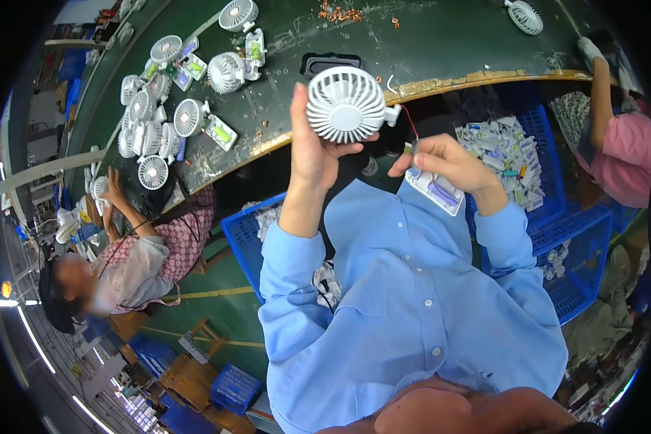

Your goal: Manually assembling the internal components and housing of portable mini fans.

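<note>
The left hand's [312, 148] fingers [354, 148] curl around the back of a round white plastic fan head with a ribbed spiral grille [346, 103], gripping it. The right hand's [448, 165] fingers pinch a small white rectangular plastic housing with a purple insert [435, 189], just right of and below the fan head; thin red wires [410, 121] run between them. Beyond the fan head lies the dark green worktop [441, 43], a black tray [330, 62] just behind it, and more white fans [159, 123] well to its left. Right of it stands a blue crate of white parts [510, 155].

Two blue crates [247, 239], one held fan [346, 105]
</note>
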`<state>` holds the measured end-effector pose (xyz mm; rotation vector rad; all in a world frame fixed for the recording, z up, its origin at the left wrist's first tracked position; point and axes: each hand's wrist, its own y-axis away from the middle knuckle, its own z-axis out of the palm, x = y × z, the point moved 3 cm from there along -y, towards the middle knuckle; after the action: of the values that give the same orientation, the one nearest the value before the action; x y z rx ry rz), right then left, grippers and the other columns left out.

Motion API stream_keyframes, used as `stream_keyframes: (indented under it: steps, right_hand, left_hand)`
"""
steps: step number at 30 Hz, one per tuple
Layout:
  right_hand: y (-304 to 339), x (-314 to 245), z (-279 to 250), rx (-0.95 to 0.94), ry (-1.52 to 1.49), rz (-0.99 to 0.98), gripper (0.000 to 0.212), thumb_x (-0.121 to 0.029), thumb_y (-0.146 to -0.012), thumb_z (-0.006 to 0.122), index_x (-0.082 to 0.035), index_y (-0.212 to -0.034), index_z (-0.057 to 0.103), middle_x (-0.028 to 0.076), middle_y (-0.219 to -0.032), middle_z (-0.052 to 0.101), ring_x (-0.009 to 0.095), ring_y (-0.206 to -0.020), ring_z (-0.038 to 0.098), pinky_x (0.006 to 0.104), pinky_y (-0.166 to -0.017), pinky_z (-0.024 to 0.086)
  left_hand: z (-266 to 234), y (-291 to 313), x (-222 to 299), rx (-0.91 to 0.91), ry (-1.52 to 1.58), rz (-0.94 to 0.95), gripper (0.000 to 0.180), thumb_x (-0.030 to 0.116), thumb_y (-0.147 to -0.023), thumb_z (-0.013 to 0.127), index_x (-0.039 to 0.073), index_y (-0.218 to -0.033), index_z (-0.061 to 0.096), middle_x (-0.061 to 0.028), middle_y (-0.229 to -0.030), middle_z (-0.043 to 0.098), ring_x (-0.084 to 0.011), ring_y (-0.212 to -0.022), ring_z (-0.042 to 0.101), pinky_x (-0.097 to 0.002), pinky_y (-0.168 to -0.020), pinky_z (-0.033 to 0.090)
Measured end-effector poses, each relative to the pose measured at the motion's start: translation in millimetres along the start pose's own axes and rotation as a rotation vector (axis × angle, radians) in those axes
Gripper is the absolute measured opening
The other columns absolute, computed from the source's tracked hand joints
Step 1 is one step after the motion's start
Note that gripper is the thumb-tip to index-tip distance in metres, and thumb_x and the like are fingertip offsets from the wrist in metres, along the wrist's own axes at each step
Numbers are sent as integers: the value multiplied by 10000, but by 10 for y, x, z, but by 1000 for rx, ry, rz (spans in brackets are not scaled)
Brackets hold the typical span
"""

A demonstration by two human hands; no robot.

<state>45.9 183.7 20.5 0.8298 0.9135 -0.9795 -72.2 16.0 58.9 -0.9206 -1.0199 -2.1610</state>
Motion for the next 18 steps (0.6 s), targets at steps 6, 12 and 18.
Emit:
stream_keyframes:
  steps: [6, 12, 18]
  right_hand:
    - [397, 171, 106, -107, 98, 114, 355, -193, -978, 436, 85, -1066, 639, 195, -1202, 608, 245, -1121, 566, 339, -968, 415]
    - [557, 98, 193, -96, -144, 24, 395, -216, -900, 419, 92, -840, 659, 237, -932, 660, 262, -872, 628, 336, -818, 471]
    - [543, 40, 292, -83, 15, 261, 401, -232, -921, 418, 67, -794, 652, 187, -854, 669, 196, -721, 616, 295, -726, 484]
  left_hand:
    - [-212, 58, -638, 210, -130, -113, 693, 621, -928, 287, 43, -1187, 568, -91, -989, 686, -223, -833, 691, -364, -611, 578]
    - [-385, 246, -1150, 150, -417, 188, 313, 241, -970, 500, -37, -1077, 594, -94, -1004, 665, -159, -919, 625, -281, -818, 474]
    - [286, 612, -956, -429, -740, 927, 406, -48, -648, 630, -8, -1052, 627, -156, -1098, 622, -334, -971, 629, -395, -835, 509]
